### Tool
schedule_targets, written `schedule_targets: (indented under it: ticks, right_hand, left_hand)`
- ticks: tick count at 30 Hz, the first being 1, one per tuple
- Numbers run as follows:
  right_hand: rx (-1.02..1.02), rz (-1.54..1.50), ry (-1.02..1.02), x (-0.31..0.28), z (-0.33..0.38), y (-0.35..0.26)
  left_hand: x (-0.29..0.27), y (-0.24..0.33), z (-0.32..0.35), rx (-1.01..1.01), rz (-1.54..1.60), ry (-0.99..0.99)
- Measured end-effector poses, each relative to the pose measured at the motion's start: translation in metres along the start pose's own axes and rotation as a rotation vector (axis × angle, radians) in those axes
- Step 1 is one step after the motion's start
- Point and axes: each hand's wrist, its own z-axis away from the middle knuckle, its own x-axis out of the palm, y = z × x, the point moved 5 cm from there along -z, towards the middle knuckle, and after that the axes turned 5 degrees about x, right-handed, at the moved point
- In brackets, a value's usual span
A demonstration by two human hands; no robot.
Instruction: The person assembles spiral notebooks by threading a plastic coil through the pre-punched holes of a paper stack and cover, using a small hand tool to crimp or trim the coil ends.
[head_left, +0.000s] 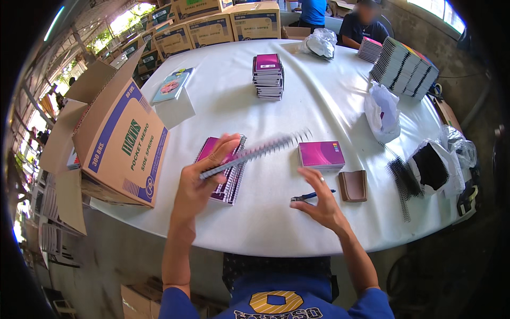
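My left hand (199, 178) grips a thin notebook (226, 166), seen edge-on, between thumb and fingers. A spiral wire coil (276, 143) runs along the notebook's edge and sticks out past its far right end. My right hand (323, 204) is open, thumb and fingers apart, over small blue-handled pliers (304, 197). Whether it touches the pliers I cannot tell. Just beyond its fingertips lies a short stack of purple notebooks (322, 154). Under my left hand are coil-bound purple notebooks (229, 186), partly hidden.
A brown holder (353, 186) sits right of the pliers. Loose black coils (401, 178) and plastic bags (382, 114) lie farther right. An open carton (125, 141) stands at left. Notebook stacks (268, 80) (404, 69) stand farther back. A person (364, 26) sits across the table.
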Motion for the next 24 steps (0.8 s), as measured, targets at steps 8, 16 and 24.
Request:
schedule_targets:
  ticks: [8,16,24]
  right_hand:
    - [-0.459,-0.534,0.143,0.037,-0.09,-0.111]
    - [-0.43,0.042,0.137,0.045,-0.101,-0.05]
    - [0.704,0.365,0.233,-0.082,-0.087,0.162]
  left_hand:
    - [-0.048,-0.074,-0.017,-0.235,0.45,0.036]
    - [-0.064,-0.129,0.029,-0.585,0.095,-0.146]
    - [-0.039,-0.089,0.009,-0.509,-0.829,-0.206]
